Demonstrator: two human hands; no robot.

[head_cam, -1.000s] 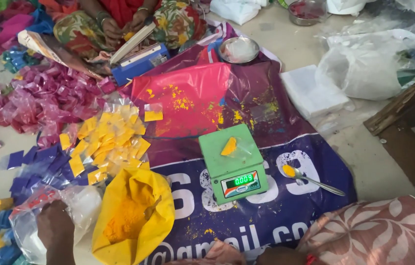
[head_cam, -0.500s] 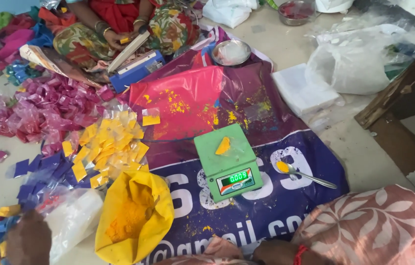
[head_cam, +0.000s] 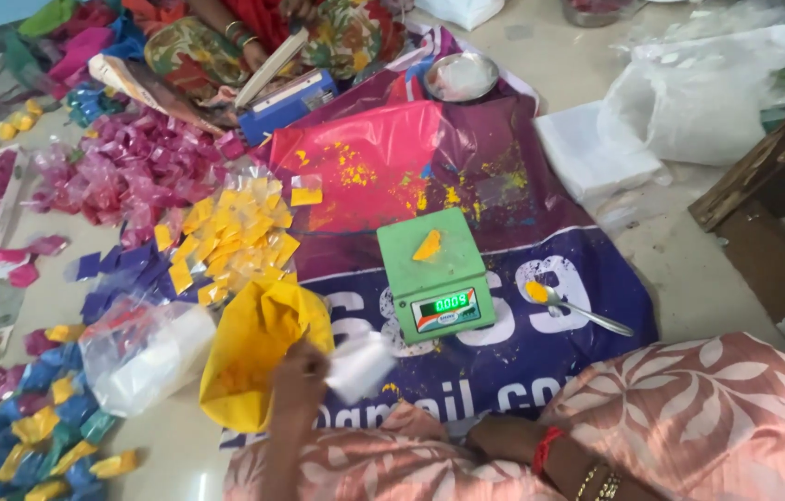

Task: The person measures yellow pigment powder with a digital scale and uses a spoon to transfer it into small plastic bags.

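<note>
My left hand [head_cam: 298, 373] is raised in front of an open yellow bag of yellow powder [head_cam: 249, 345] and grips a small pale plastic pouch [head_cam: 360, 364], which is blurred. My right hand [head_cam: 495, 434] rests low against my patterned lap, with a red bangle at the wrist; its fingers are hidden. A green digital scale [head_cam: 436, 278] stands on a purple printed sheet [head_cam: 522, 362], with a small heap of yellow powder [head_cam: 428, 245] on its top. A metal spoon [head_cam: 571, 306] loaded with yellow powder lies right of the scale.
Filled yellow packets [head_cam: 230, 237] and pink packets [head_cam: 128, 167] lie in heaps on the left. A clear bag of empty pouches [head_cam: 147, 351] sits by the yellow bag. Another person [head_cam: 253, 37] sits opposite with a blue machine [head_cam: 286, 102]. A steel bowl [head_cam: 460, 76], white bags [head_cam: 699, 93] and wooden furniture [head_cam: 773, 186] stand to the right.
My left hand has come up from the lower left edge to the yellow bag and now holds a small pale pouch. The scale and spoon have not moved.
</note>
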